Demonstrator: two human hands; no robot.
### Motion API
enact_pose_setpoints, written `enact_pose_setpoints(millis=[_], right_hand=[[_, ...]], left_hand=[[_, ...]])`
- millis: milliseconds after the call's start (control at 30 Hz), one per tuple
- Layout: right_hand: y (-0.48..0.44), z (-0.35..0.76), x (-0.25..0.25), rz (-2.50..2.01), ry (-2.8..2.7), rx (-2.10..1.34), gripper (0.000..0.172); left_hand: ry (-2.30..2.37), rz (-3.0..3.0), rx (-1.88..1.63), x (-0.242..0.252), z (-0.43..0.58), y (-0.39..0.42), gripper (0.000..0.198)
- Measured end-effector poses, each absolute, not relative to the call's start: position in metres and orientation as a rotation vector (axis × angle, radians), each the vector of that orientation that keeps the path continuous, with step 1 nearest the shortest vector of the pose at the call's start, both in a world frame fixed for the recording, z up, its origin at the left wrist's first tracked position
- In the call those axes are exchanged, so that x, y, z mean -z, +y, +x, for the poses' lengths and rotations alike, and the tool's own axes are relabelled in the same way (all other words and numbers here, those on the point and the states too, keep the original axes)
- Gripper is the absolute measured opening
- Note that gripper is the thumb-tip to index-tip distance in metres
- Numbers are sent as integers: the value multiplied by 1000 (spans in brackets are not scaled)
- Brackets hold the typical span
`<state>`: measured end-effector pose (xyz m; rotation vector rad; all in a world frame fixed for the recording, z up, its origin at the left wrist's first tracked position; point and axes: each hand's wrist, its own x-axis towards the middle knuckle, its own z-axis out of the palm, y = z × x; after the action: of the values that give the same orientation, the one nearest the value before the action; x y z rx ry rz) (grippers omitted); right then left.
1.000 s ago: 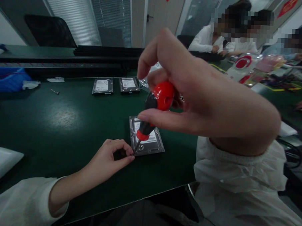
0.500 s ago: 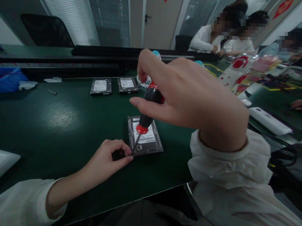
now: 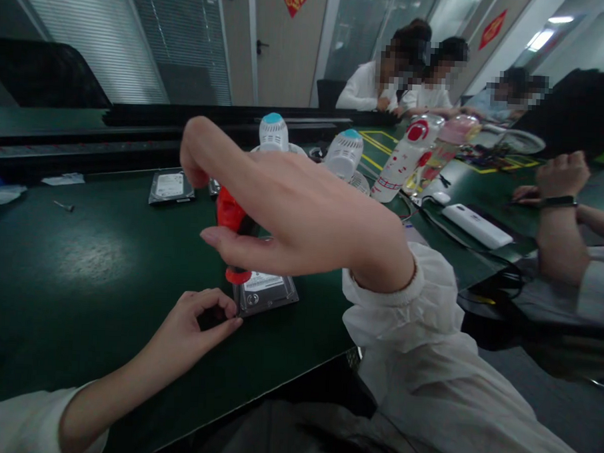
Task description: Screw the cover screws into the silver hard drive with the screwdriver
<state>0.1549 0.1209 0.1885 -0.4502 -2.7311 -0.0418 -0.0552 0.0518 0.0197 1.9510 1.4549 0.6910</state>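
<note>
The right hand is clamped on the screwdriver, fingers wrapped about its red and black handle. The tool stands nearly upright, its long axis running down toward the near left corner of the hard drive, which lies flat on the green table. The left hand lies right at that corner, thumb and forefinger curled into a ring; whether they pinch anything cannot be told.

Dark green worktop. One hard drive lies flat at frame centre, near the front edge. A second hard drive lies upper left of centre. A white flat device lies at right.
</note>
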Motion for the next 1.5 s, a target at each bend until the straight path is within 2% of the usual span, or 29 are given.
enact_pose_setpoints(millis=[133,267,433,500,633,767,967,1100,1233,1500], right_hand=[[117,155,-189,-368,-2719,-21,31],[114,153,-187,-649,-2660,118,46],[115,160,-184,-483,-2651,54,26],[115,162,-183,-448,-2655,5,26],[115,163,-178,-748,-2602,132,37],[114,166,-173,-693,-2529,40,25],[113,167,-166,-478,-2444,-223,19],[114,164,-163,-779,-2361,-68,41],[114,168,-166,-675,-2414,-71,23],[113,175,-171,-674,-2437,-112,24]], left_hand=[[1441,1943,-696,-22,-54,52,22],[1451,1969,-702,-25,-52,52,23],[1404,1963,-725,-25,-53,52,24],[1370,1946,-734,-24,-54,52,23],[1351,1945,-741,-22,-55,52,21],[1337,1948,-749,-20,-56,53,22],[1318,1935,-751,-19,-56,53,18],[1329,1945,-767,-18,-56,54,18],[1316,1955,-751,-15,-58,54,19],[1313,1952,-734,-12,-60,55,18]])
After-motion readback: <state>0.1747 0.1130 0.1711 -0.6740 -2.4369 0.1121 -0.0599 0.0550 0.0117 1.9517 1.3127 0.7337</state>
